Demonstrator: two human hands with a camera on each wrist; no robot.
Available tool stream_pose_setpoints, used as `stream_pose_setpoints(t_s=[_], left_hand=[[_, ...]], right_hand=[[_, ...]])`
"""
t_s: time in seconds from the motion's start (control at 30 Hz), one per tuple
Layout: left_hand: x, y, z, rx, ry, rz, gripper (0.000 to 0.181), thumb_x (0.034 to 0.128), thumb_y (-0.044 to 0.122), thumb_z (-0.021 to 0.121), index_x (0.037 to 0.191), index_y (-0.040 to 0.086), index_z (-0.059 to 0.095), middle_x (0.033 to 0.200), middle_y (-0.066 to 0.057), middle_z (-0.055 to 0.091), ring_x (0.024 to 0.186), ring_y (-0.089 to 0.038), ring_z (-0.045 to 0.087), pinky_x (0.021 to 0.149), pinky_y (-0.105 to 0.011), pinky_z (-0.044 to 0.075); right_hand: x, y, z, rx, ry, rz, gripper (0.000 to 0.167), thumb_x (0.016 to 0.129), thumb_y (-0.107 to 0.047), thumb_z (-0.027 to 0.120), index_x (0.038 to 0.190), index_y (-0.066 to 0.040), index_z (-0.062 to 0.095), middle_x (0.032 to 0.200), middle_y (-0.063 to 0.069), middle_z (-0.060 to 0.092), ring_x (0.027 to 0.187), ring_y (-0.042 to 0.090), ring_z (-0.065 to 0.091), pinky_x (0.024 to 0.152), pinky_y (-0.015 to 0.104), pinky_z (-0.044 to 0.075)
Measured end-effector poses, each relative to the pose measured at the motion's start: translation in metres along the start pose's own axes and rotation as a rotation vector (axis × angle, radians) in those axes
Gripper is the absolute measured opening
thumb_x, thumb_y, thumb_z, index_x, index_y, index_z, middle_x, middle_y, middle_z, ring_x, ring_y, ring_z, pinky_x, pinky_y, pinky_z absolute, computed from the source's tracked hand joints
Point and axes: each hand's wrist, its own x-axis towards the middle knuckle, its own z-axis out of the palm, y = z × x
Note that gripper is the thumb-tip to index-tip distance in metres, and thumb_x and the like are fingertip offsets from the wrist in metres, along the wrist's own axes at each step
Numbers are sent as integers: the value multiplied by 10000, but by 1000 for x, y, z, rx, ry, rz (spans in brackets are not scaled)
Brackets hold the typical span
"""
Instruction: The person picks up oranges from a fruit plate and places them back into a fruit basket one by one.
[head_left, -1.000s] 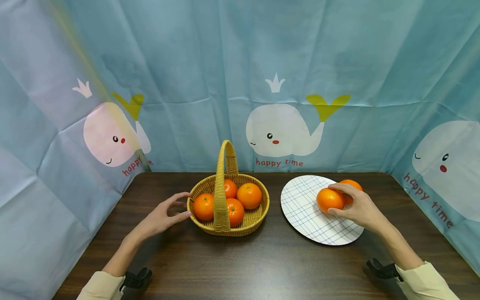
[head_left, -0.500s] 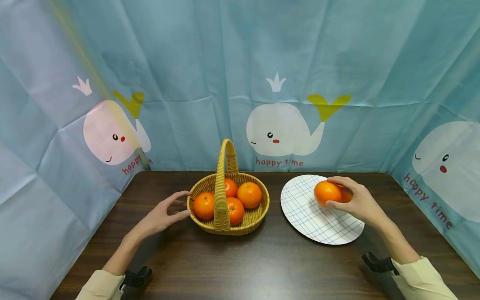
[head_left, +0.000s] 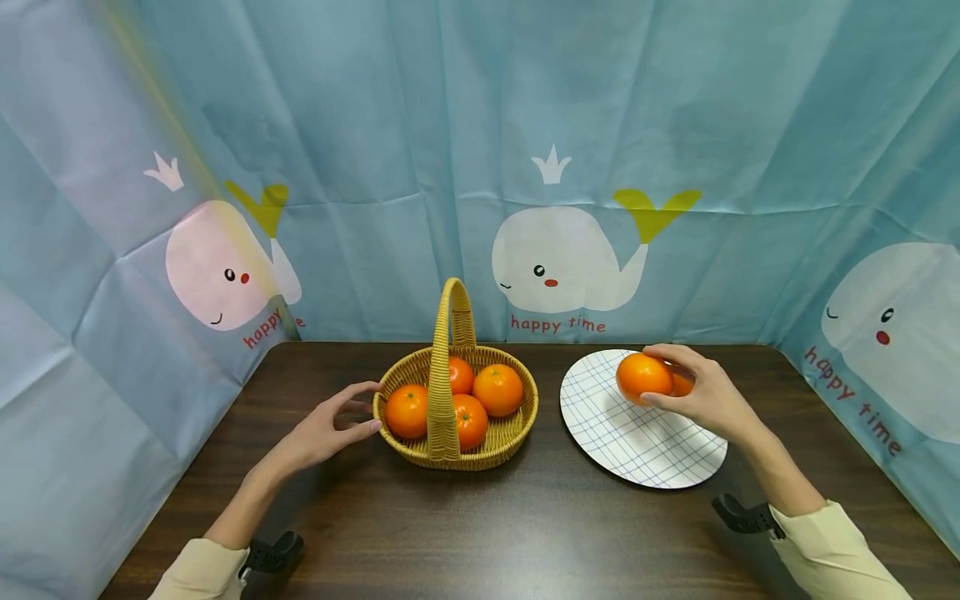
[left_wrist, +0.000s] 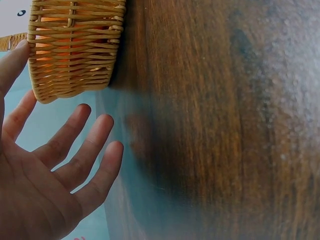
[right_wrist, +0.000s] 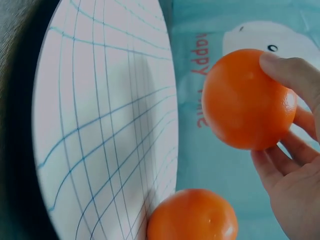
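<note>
My right hand holds an orange between thumb and fingers, raised above a white round plate with blue grid lines. In the right wrist view the held orange is apart from the plate. A second orange lies on the plate; in the head view it is mostly hidden behind the held one. To the left, my left hand has thumb and index fingertips at the rim of a yellow wicker basket. Its other fingers extend loosely, holding nothing.
Several oranges sit in the basket, under its tall arched handle. Basket and plate stand on a dark wooden table. A blue curtain with whale prints hangs behind and at both sides.
My right hand has lifted the orange off its place on the plate and carried it up and left. The second orange stays behind. My left hand and the basket have not moved.
</note>
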Motion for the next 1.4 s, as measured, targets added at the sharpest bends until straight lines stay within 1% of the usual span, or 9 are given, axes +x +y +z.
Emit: stream_pose_setpoints(t_s=[0.17,0.4,0.47,0.6,0.77,0.97,1.17,1.27,1.4], left_hand=[[0,0,-1,5,1,6,576,975,203,715,1479,71,470,1414,-216,528,1213,-421,562,928,-640,475],[0,0,0,3,-1,14,572,977,200,714,1476,63,471,1422,-220,519,1213,-429,558,938,-645,468],[0,0,0,2,-1,13,571,977,199,713,1476,61,470,1424,-218,518,1211,-429,560,942,-647,464],[0,-1,1,0,-3,12,575,978,202,713,1479,64,467,1421,-218,519,1208,-425,562,939,-641,468],[1,-1,1,-3,-6,13,578,978,199,714,1481,65,465,1412,-223,522,1205,-433,559,923,-625,484],[1,0,1,3,-5,13,577,976,201,715,1479,64,467,1396,-223,533,1194,-436,563,898,-613,498],[0,0,1,10,-5,8,576,978,207,713,1480,70,466,1382,-222,542,1191,-426,566,900,-621,493],[0,0,1,9,-5,6,577,978,209,714,1481,75,465,1382,-219,544,1193,-419,567,901,-622,493],[0,0,0,5,-9,4,577,977,209,715,1482,80,466,1373,-217,550,1193,-415,568,897,-616,493]], right_hand=[[5,-4,4,55,-10,-15,648,783,-15,881,1371,-21,608,1324,145,587,1127,286,562,955,141,435],[13,-10,10,109,-12,-19,632,802,-19,869,1376,-27,605,1347,127,579,1132,282,568,931,169,471],[16,-11,12,131,-14,-26,634,796,-8,869,1372,-16,605,1349,135,578,1155,290,563,951,179,466],[20,-14,16,140,-13,-34,635,787,-5,875,1364,-9,610,1343,138,583,1194,295,554,1005,184,425],[24,-16,20,148,-20,-29,624,801,-24,870,1368,-24,611,1348,124,583,1203,287,557,1010,182,417],[32,-25,28,196,-40,-21,621,810,-33,866,1374,-38,607,1371,114,565,1219,289,555,1026,205,417],[41,-33,39,244,-66,-53,613,809,-24,862,1368,-45,611,1374,113,561,1211,270,564,1036,243,425],[44,-36,43,252,-78,-62,603,817,-36,860,1367,-53,614,1374,104,559,1224,268,560,1040,253,424],[49,-40,49,263,-91,-79,603,819,-27,855,1370,-36,608,1366,112,561,1240,286,554,1050,269,420]])
